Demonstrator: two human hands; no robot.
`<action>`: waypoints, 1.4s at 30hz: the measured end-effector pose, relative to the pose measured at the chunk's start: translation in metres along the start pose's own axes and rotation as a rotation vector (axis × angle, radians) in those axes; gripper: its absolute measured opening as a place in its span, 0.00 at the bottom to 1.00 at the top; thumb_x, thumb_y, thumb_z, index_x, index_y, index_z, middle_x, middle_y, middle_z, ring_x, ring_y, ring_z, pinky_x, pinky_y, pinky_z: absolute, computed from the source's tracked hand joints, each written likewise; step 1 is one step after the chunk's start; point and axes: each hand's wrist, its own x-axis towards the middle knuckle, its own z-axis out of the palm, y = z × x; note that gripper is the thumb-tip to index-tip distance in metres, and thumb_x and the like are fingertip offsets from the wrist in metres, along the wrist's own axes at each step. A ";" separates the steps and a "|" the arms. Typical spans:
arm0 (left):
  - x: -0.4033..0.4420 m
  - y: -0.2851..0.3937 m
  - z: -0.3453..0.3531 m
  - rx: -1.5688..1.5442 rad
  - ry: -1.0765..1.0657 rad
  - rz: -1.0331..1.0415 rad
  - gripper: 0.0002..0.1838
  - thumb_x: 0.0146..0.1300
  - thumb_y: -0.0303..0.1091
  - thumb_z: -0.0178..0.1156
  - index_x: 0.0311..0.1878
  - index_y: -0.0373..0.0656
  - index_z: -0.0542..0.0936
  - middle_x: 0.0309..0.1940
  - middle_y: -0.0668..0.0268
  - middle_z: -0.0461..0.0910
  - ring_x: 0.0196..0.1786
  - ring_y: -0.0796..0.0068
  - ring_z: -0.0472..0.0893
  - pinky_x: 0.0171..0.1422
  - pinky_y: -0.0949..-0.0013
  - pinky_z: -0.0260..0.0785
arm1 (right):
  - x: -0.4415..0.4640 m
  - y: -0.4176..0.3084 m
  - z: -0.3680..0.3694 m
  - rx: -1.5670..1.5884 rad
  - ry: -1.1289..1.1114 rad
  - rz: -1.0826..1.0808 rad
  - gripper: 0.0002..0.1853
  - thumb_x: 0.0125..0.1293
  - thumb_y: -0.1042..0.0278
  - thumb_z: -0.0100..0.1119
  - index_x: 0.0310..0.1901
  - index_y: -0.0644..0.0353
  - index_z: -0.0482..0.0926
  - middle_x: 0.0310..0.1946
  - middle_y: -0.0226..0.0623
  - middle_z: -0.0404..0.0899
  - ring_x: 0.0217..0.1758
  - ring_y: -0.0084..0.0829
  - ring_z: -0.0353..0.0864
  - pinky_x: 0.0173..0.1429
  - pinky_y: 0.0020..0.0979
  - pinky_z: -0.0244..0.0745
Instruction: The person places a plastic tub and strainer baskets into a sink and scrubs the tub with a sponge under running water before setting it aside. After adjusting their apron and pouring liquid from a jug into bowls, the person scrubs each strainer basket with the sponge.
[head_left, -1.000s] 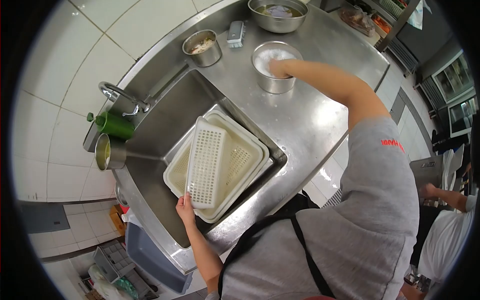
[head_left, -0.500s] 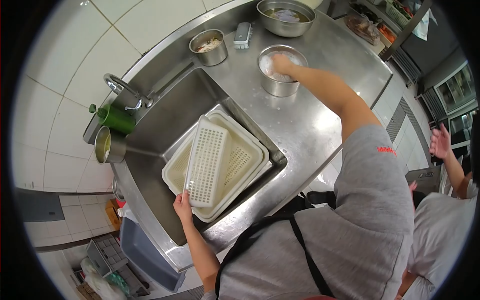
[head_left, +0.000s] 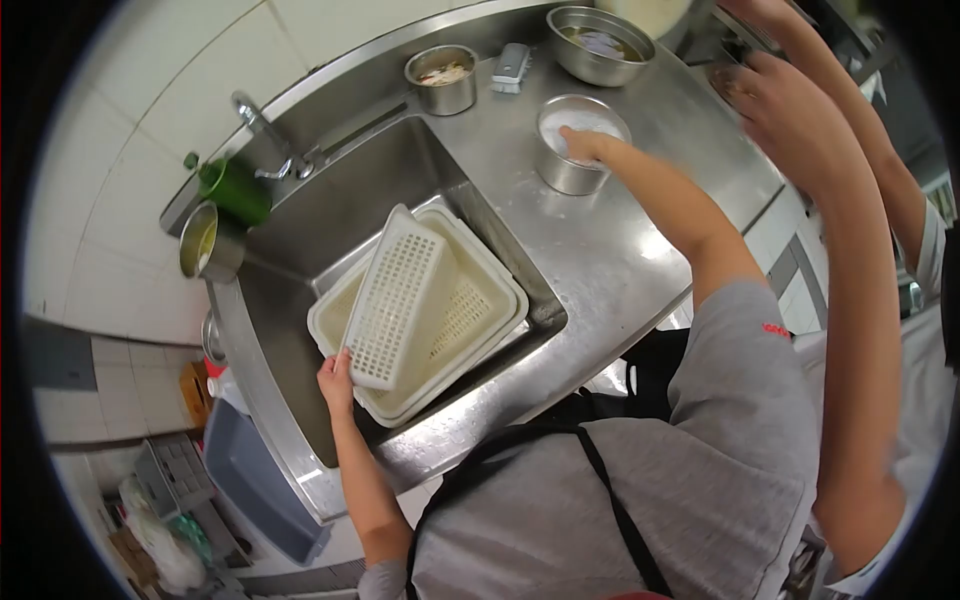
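Observation:
My left hand (head_left: 337, 382) grips the lower left corner of a small white perforated basket (head_left: 392, 300), which is tilted over larger cream baskets (head_left: 490, 345) in the steel sink (head_left: 285, 390). On the counter, my right hand (head_left: 582, 145) reaches into a steel pot (head_left: 572, 178) of white suds; its fingertips are hidden by the foam, so what they hold, if anything, cannot be made out.
Behind are a steel pot with scraps (head_left: 445, 90), a brush (head_left: 511, 68) and a bowl of liquid (head_left: 600, 50). The faucet (head_left: 270, 140) and green container (head_left: 235, 192) stand left. A co-worker's arms (head_left: 850, 200) reach in at right.
The co-worker's arms have come in over the counter's right side. My right hand has shifted within the sudsy pot. My left hand keeps its grip on the white basket. The whole view has shifted.

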 end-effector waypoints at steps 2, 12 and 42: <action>0.010 -0.007 -0.008 0.113 0.000 0.057 0.17 0.58 0.42 0.57 0.28 0.34 0.77 0.20 0.71 0.74 0.22 0.85 0.69 0.26 0.79 0.60 | -0.043 -0.040 -0.036 -0.464 -0.022 -0.123 0.25 0.54 0.55 0.52 0.52 0.55 0.60 0.48 0.45 0.68 0.56 0.39 0.65 0.59 0.37 0.59; 0.025 -0.009 -0.020 0.321 0.019 0.087 0.23 0.55 0.50 0.56 0.31 0.32 0.79 0.22 0.57 0.78 0.27 0.72 0.77 0.34 0.68 0.67 | -0.132 -0.243 -0.102 -0.531 0.369 -1.385 0.07 0.55 0.65 0.49 0.27 0.57 0.74 0.24 0.30 0.73 0.33 0.28 0.72 0.37 0.28 0.70; -0.015 -0.013 -0.040 0.182 -0.107 0.149 0.23 0.55 0.55 0.55 0.31 0.40 0.82 0.25 0.59 0.80 0.29 0.67 0.79 0.39 0.69 0.69 | -0.020 -0.366 -0.025 -1.216 0.722 -1.521 0.05 0.52 0.74 0.47 0.30 0.59 0.72 0.33 0.35 0.70 0.44 0.29 0.72 0.47 0.24 0.69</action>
